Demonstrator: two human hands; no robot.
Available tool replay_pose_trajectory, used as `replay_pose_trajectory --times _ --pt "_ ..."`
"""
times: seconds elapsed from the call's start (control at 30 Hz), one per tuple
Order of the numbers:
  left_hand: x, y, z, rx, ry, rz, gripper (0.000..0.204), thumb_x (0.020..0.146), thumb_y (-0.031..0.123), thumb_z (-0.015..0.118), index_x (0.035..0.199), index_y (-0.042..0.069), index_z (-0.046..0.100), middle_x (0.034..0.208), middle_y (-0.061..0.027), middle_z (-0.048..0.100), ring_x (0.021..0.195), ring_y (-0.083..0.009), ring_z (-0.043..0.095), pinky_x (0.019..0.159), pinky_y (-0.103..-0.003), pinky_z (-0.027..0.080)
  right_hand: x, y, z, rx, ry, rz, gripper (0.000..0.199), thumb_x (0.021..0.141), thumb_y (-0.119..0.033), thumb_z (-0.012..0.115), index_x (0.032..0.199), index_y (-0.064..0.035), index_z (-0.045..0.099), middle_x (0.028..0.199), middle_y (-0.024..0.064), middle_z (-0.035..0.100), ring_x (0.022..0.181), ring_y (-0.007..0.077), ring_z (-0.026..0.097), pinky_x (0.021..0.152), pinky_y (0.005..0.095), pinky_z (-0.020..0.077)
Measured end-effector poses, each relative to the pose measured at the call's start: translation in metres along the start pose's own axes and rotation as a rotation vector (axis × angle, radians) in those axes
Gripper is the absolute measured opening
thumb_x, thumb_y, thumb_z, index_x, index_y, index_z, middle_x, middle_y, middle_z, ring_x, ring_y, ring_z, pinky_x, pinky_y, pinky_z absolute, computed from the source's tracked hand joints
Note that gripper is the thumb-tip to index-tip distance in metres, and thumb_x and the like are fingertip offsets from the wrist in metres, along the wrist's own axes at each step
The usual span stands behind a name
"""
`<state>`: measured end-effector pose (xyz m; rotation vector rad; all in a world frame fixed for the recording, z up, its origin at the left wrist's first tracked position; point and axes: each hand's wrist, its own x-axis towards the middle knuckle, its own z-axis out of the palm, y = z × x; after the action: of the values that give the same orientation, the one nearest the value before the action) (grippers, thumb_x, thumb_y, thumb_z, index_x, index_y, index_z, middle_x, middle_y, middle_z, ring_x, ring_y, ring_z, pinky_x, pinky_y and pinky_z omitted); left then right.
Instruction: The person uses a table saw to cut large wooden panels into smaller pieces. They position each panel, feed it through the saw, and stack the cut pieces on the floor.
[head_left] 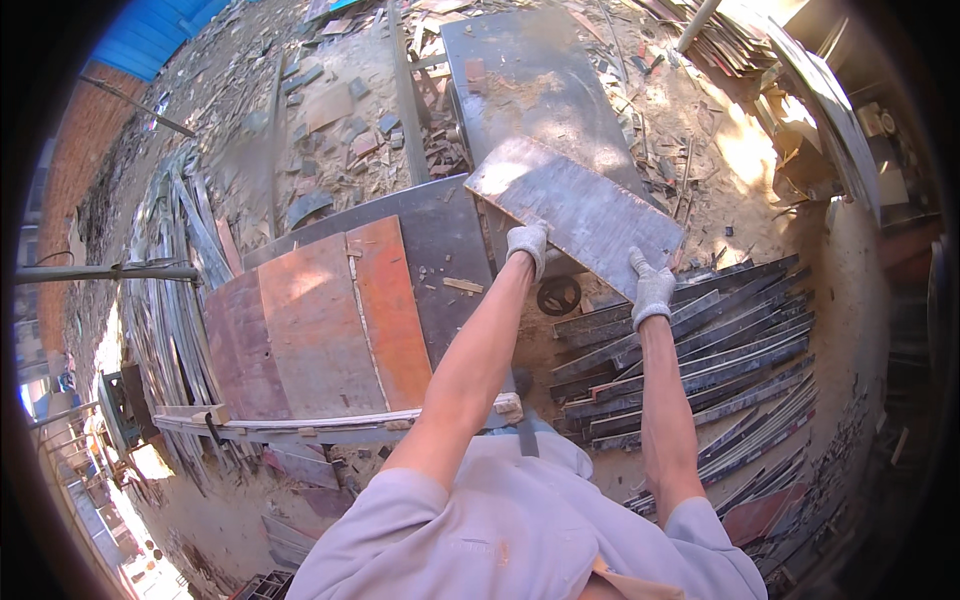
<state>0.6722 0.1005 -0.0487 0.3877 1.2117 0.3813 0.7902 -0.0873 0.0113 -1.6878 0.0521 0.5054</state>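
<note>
Both my hands wear pale gloves and grip one rectangular board (590,215), mottled grey on its upper face, which lies between 1 and 2 o'clock from the centre of my view. My left hand (528,246) closes on its near edge at 1 o'clock; my right hand (652,287) holds the near right corner just before 3 o'clock, thumb on the upper face, other fingers partly hidden. The board slants, its far left corner overlapping a large grey sheet (550,85) at 12 o'clock; I cannot tell whether the two touch.

Just below the board, toward 3 o'clock, I see a round black wheel (559,296). Dark strips (700,350) are stacked in a loose fan between 3 and 4 o'clock, near my right forearm. Toward 9 o'clock, a dark table (440,230) carries reddish-orange panels (315,320) and a small wood offcut (463,285). Farther out at 9 o'clock lie long thin strips (160,300), and broken scraps (350,130) litter the ground at 11 o'clock.
</note>
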Motion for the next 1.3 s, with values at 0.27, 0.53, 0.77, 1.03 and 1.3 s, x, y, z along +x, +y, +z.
replay_pose_trajectory --times 0.27,0.53,0.77,1.03,1.3 --pt "0.023 0.015 0.018 -0.005 0.057 -0.012 0.02 0.095 0.007 0.064 0.113 -0.003 0.065 0.105 -0.0177 0.07 0.085 -0.0297 0.075 0.07 -0.051 0.071 0.033 -0.007 0.017 0.052 -0.002 -0.003 0.057 0.087 0.001 0.083 0.14 0.0003 0.062 0.13 0.0086 0.071 0.109 0.0226 0.068 0.099 0.0357 0.0534" --pt "0.119 0.01 -0.023 0.655 -0.003 0.173 0.022 0.099 0.019 0.059 0.114 0.008 0.069 0.102 -0.0066 0.073 0.085 -0.018 0.072 0.073 -0.037 0.066 0.03 -0.009 0.051 -0.019 0.038 -0.01 0.043 0.085 -0.006 0.088 0.122 0.0051 0.072 0.115 0.0089 0.076 0.094 0.0211 0.068 0.088 0.0369 0.0552" --pt "0.085 0.022 -0.01 0.542 0.002 0.136 0.013 0.096 0.016 0.063 0.099 0.005 0.069 0.086 -0.0095 0.067 0.073 -0.0217 0.071 0.059 -0.042 0.063 0.038 0.025 0.042 0.061 0.129 0.009 0.039 0.082 -0.013 0.092 0.112 0.0053 0.076 0.107 0.0099 0.077 0.088 0.0194 0.068 0.082 0.0358 0.0555" --pt "0.081 0.078 -0.005 0.992 0.161 0.246 0.054 0.093 0.047 0.065 0.112 -0.002 0.077 0.103 -0.0175 0.078 0.088 -0.0242 0.073 0.077 -0.043 0.056 0.005 0.012 0.094 -0.089 0.312 0.134 0.048 0.081 -0.014 0.093 0.119 0.0044 0.07 0.115 0.0094 0.074 0.094 0.0219 0.067 0.085 0.0375 0.0547" --pt "0.075 0.023 -0.016 0.991 0.159 0.305 0.053 0.094 0.043 0.06 0.108 -0.005 0.077 0.107 -0.0256 0.077 0.105 -0.0346 0.076 0.085 -0.044 0.057 0.011 0.031 0.046 0.157 0.129 0.082 0.04 0.085 -0.005 0.087 0.122 -0.0003 0.072 0.116 0.0068 0.075 0.095 0.0199 0.069 0.085 0.0362 0.0577"
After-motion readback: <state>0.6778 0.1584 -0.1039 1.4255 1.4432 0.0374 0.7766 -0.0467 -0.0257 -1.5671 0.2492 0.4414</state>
